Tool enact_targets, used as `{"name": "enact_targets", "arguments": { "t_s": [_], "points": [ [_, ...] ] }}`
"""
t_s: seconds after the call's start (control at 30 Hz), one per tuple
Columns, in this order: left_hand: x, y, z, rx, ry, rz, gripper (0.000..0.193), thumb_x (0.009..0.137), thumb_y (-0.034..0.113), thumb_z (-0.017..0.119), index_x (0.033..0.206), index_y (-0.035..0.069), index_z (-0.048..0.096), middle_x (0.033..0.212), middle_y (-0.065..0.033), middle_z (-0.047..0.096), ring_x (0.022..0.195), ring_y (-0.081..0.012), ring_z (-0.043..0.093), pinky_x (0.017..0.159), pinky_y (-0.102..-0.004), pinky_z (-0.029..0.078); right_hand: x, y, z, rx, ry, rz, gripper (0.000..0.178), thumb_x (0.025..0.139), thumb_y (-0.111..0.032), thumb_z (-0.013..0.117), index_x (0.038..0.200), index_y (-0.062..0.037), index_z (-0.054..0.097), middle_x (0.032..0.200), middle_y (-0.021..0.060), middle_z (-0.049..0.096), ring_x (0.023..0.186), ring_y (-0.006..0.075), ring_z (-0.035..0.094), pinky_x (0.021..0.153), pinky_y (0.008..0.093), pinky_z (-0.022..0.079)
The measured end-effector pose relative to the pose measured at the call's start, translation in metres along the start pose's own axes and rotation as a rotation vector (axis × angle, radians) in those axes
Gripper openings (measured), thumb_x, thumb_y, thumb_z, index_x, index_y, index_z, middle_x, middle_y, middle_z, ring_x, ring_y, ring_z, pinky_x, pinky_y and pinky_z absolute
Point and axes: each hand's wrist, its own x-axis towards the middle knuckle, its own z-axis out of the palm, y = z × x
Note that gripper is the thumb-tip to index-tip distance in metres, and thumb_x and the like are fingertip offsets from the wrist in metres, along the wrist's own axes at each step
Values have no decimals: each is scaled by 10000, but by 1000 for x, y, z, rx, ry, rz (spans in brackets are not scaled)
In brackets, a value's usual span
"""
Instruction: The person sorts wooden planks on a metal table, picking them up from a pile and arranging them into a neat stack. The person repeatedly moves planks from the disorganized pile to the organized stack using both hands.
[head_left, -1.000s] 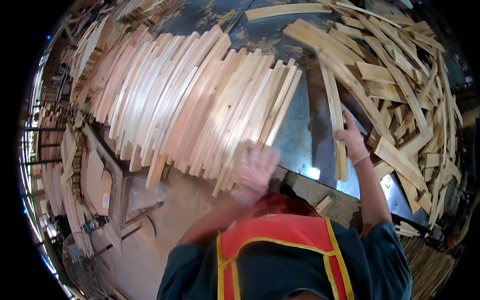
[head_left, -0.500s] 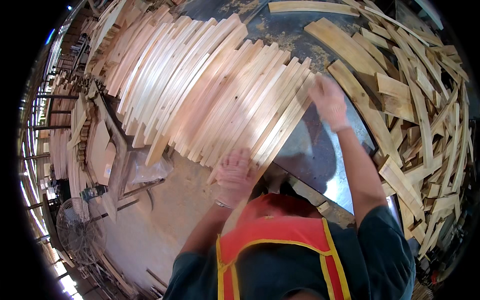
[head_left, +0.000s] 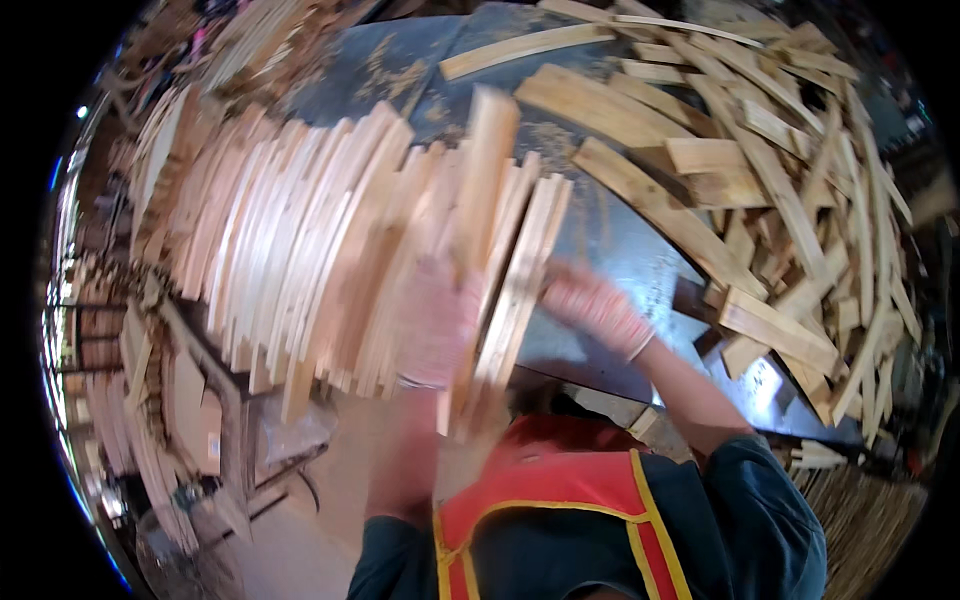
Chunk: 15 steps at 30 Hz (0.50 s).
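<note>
Pale wooden strips (head_left: 285,240) lie side by side in a long row on a dark metal table. My left hand (head_left: 435,320), in a knitted glove and blurred, grips a wooden strip (head_left: 488,165) that stands up above its neighbours near the row's right end. Just right of that, more wooden strips (head_left: 522,285) sit together at the edge of the row. My right hand (head_left: 598,305), also gloved, is close beside these strips, fingers pointing at them. Blur hides whether it touches them and how its fingers are bent.
A large heap of loose offcuts (head_left: 800,210) covers the table's right side. Curved boards (head_left: 660,210) lie between the row and the heap. Sawdust is scattered on the metal table (head_left: 420,45). At left, a wooden frame (head_left: 235,440) stands beside stacked pieces.
One strip has risen out of the row at my left hand. My right hand has come down from the strips' far end to their near part. The whole view has shifted.
</note>
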Motion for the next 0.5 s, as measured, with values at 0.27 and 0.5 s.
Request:
{"name": "enact_targets", "arguments": {
  "t_s": [0.27, 0.5],
  "points": [
    [55, 17, -62, -1464, -146, -121, 426, 995, 176, 688, 1372, -16, 637, 1226, -64, 670, 1050, -161, 623, 890, -325, 516, -66, -8, 65, 354, 47, 13, 542, 956, -256, 773, 1431, -55, 606, 1356, 135, 680, 1324, 235, 586, 1087, 444, 500],
    [-140, -151, 26, -723, 13, -744, 480, 951, 251, 737, 1338, -14, 637, 1246, -94, 676, 1169, -197, 634, 964, -345, 517, 2, -195, -241, 113, 682, -635, 293, 1043, -294, 675, 1210, -54, 698, 1037, 3, 675, 861, 124, 574, 927, 318, 491]
  ]
}}
